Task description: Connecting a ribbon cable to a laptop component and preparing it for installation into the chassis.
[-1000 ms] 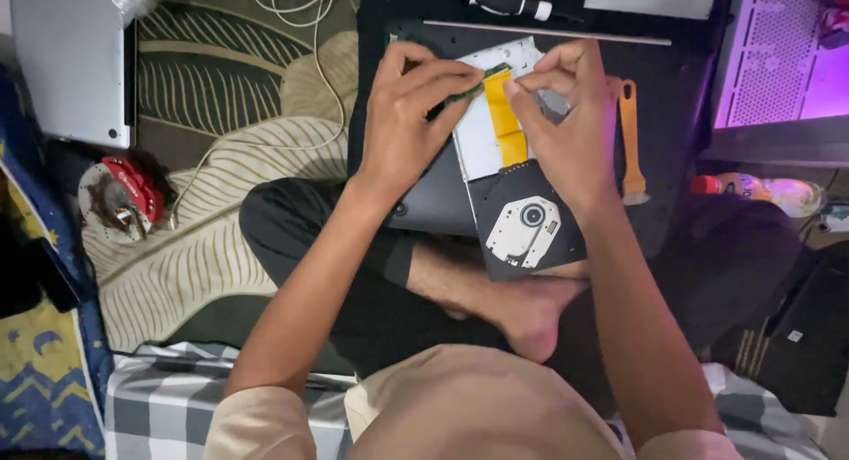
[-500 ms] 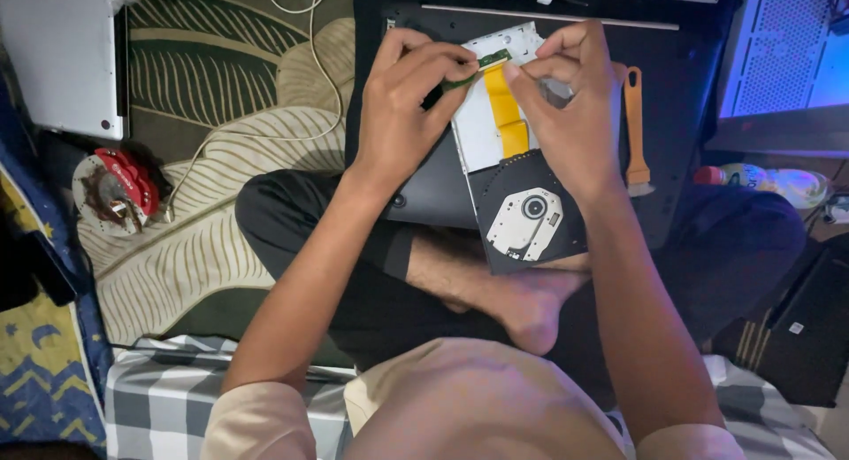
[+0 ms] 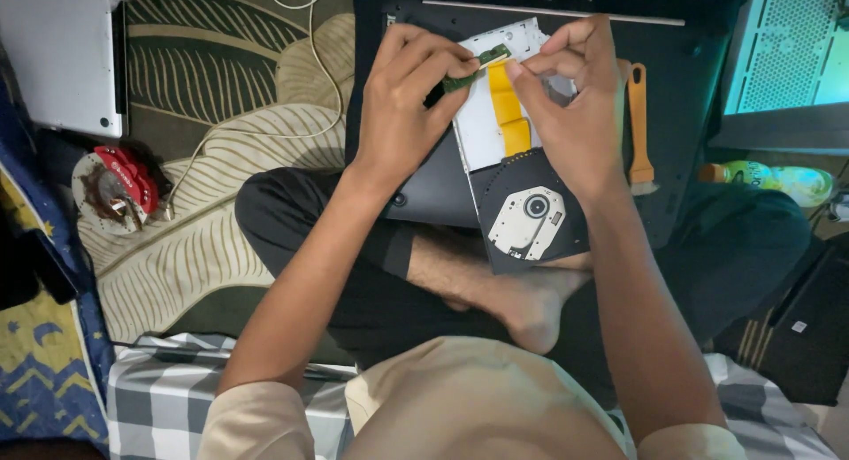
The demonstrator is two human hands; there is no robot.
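Nearest, the opened black optical drive with its white round-hubbed tray (image 3: 529,219) overhangs the near edge of a dark laptop base (image 3: 433,190). Farther, the left hand (image 3: 402,106) and right hand (image 3: 575,106) pinch a small green circuit strip (image 3: 476,67) above yellow ribbon cable (image 3: 506,113); an orange plastic pry tool (image 3: 638,128) lies just right.

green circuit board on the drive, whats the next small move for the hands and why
Probably ease the small green circuit board gently away with the left hand, since its fingers pinch it at the edge of the optical drive, while the right hand presses on the yellow ribbon cable beside it.
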